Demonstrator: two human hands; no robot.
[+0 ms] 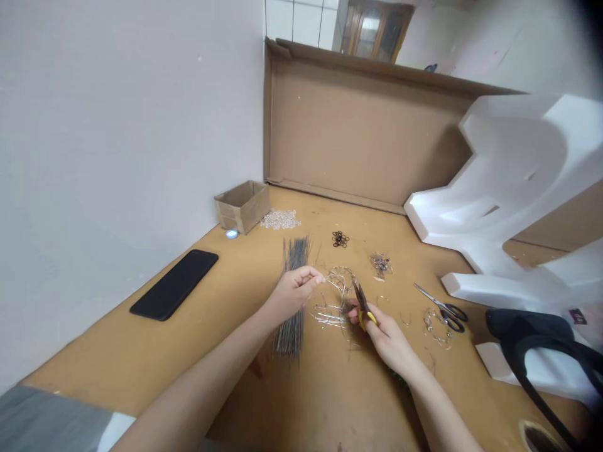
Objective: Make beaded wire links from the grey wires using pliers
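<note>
My left hand (299,289) is closed in a pinch on a thin silvery wire (336,280), which loops over toward my other hand. In my right hand (384,333) is a pair of pliers (362,303) with yellow handles, its dark jaws pointing up and away. A beaded wire loop (346,270) lies around the pliers' tip; whether the jaws touch it I cannot tell. Beneath my left hand rests a bundle of straight grey wires (289,333). Several short pale wire pieces (327,317) lie on the table between my hands.
On the table (325,402) are a cardboard box (245,216), clear beads (281,219), black rings (340,239), small dark pieces (381,263), scissors (447,309), a beaded ring (438,329) and a black phone (175,285). White foam (513,150) stands at right, a cardboard panel (358,132) behind.
</note>
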